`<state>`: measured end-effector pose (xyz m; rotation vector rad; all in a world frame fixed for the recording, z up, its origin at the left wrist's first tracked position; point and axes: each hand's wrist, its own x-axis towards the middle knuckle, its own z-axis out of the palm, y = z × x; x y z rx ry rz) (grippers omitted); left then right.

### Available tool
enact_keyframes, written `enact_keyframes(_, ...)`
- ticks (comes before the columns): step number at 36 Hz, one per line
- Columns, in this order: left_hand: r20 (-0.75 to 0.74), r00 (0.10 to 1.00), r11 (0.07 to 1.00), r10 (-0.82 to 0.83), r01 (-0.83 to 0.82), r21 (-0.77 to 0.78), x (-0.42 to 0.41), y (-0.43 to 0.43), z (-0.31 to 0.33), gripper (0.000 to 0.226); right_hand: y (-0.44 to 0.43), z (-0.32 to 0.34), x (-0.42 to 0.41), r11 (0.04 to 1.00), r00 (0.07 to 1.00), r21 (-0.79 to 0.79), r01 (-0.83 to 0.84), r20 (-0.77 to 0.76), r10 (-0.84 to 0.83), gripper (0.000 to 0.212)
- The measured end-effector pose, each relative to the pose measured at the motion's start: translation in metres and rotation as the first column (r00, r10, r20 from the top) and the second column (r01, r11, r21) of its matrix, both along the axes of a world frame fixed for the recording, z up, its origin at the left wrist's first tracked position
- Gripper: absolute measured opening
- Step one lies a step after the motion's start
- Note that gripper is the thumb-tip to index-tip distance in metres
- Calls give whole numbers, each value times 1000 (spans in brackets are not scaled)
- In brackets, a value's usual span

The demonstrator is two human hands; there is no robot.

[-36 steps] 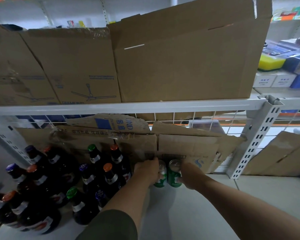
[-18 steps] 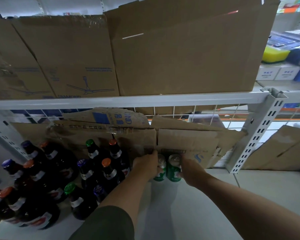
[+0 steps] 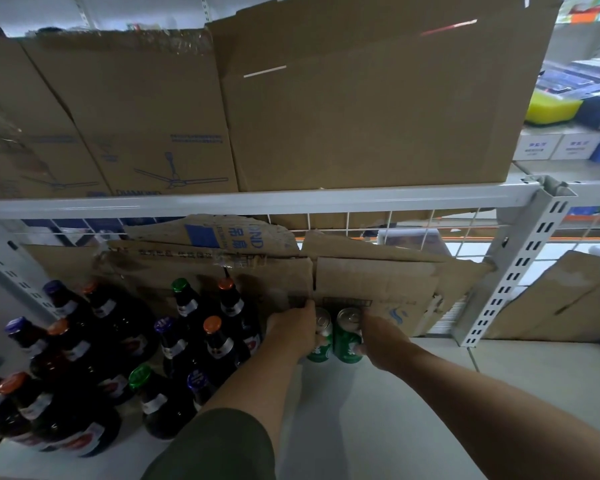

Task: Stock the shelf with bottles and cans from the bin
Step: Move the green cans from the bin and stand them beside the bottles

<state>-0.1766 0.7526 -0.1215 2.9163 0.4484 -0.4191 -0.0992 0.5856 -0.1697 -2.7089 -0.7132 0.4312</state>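
Two green cans stand side by side at the back of the lower white shelf [image 3: 378, 427], against flattened cardboard. My left hand [image 3: 293, 329] wraps the left green can [image 3: 321, 336]. My right hand [image 3: 381, 336] grips the right green can [image 3: 347, 336] from its right side. Both cans are upright and touch each other. Several dark glass bottles [image 3: 187, 341] with orange, green and purple caps fill the shelf's left part, just left of my left hand. The bin is out of view.
The shelf rail [image 3: 257, 202] above carries large cardboard boxes [image 3: 361, 109]. A white slotted upright [image 3: 513, 271] stands at the right. Torn cardboard sheets [image 3: 378, 282] line the shelf back. Small boxes [image 3: 551, 147] sit on the neighbouring shelf at far right.
Both hands stay on the two cans at the shelf back, barely shifted. The view has tilted slightly.
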Motion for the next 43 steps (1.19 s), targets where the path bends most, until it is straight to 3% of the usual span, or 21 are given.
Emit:
enact_keyframes(10, -30, 1000, 1000, 8, -8, 11, 4, 0, -1, 71, -1, 4, -4, 1000, 1000, 23, 14, -6, -14, 60)
enact_keyframes(17, -35, 999, 999, 18, -17, 28, 0, 1, 10, 68, -4, 23, -6, 991, 997, -111, -72, -27, 70, 68)
enact_keyframes(25, -32, 994, 995, 103, -102, 6, -10, -7, 43, 86, -24, 61, -1, 969, 986, -191, -159, 25, 167, 44)
enact_keyframes(30, 83, 989, 992, 125, -126, 10, -18, -19, 77, 73, -42, 83, 4, 974, 988, -172, -150, 12, 154, 58)
enact_keyframes(33, 72, 986, 988, 152, -151, -19, -22, -33, 96, 63, -56, 95, 7, 977, 988, -150, -153, 0, 154, 69)
enact_keyframes(37, 105, 983, 980, 149, -132, -151, -21, -62, 110, 50, -88, 106, 10, 984, 987, -88, -157, 5, 158, 49)
enact_keyframes(41, 187, 970, 974, 153, -115, -196, -15, -98, 120, 44, -132, 121, 13, 990, 991, -63, -123, 48, 127, 68)
enact_keyframes(43, 209, 969, 977, 134, -93, -194, -8, -116, 126, 49, -154, 129, 14, 989, 987, -97, -110, 111, 121, 59)
